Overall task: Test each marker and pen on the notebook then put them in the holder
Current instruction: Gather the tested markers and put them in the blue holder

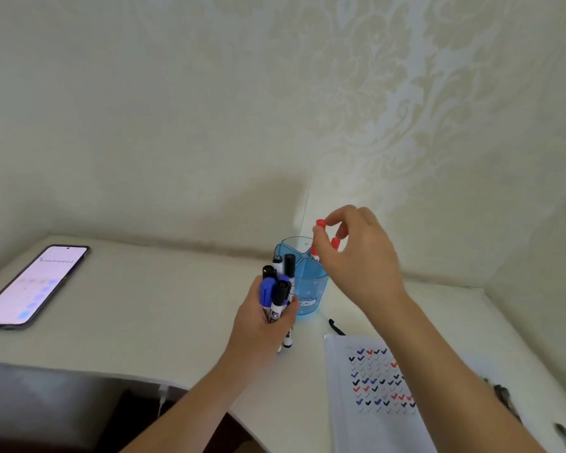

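Right hand (356,259) pinches light, stiff red markers (320,223) by their caps; left hand (258,325) clutches a probably slippery bundle (276,291).

Holder (307,291): one, blue. Notebook (356,429): one. Phone (30,286): one. Red-capped markers (321,223): three caps counted at the holder's rim. Bunched markers (276,300): at least five, three black-capped and two blue-capped; overlap prevents a firm total. Loose dark pens (336,327): three on the bench (144,308), one by the notebook's far corner, two partly cut off at the right edge.
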